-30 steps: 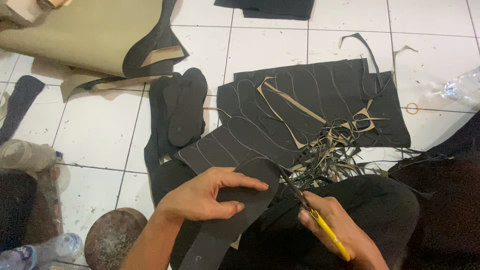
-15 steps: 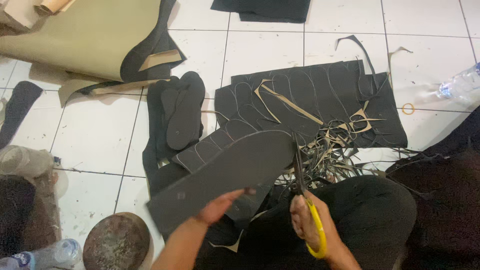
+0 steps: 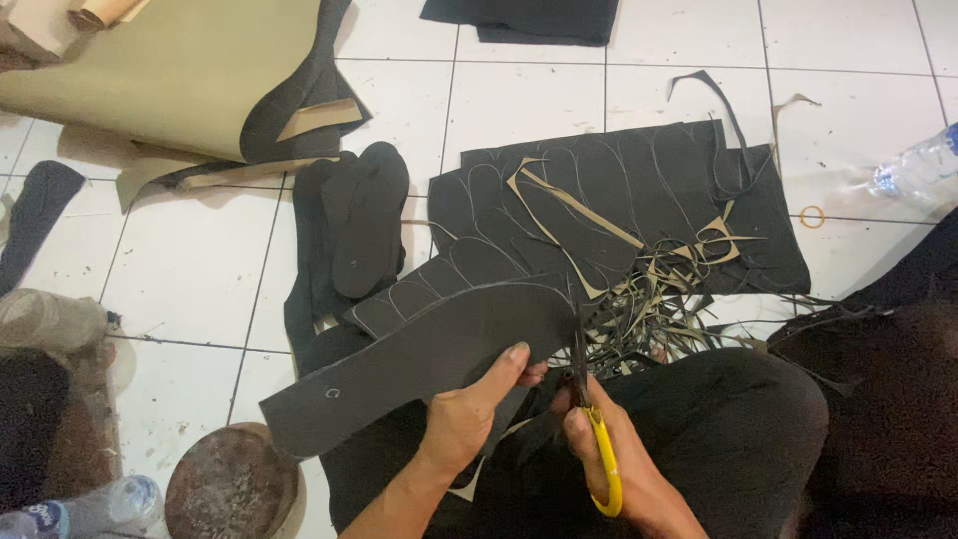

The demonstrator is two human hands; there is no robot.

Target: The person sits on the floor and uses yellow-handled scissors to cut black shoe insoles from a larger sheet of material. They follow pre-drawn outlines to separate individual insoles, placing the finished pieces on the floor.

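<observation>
My left hand (image 3: 469, 409) grips a black rubber sole-shaped piece (image 3: 419, 364), thumb on top, holding it slanted above my lap. My right hand (image 3: 609, 459) holds yellow-handled scissors (image 3: 589, 399); their blades meet the piece's right edge. Beyond lies a large black rubber sheet (image 3: 619, 200) marked with sole outlines, some cut away. A tangle of thin black and tan offcut strips (image 3: 679, 299) rests at its near edge.
A stack of cut black soles (image 3: 364, 225) lies on the white tile floor (image 3: 190, 269) to the left. A tan sheet (image 3: 170, 75) sits at upper left. A plastic bottle (image 3: 913, 165) lies at right, another (image 3: 80, 504) at lower left beside a round rusty disc (image 3: 230, 484).
My left hand has turned and lifted the black piece so its long end points left. The scissors went from lying flat to standing against the piece's right edge.
</observation>
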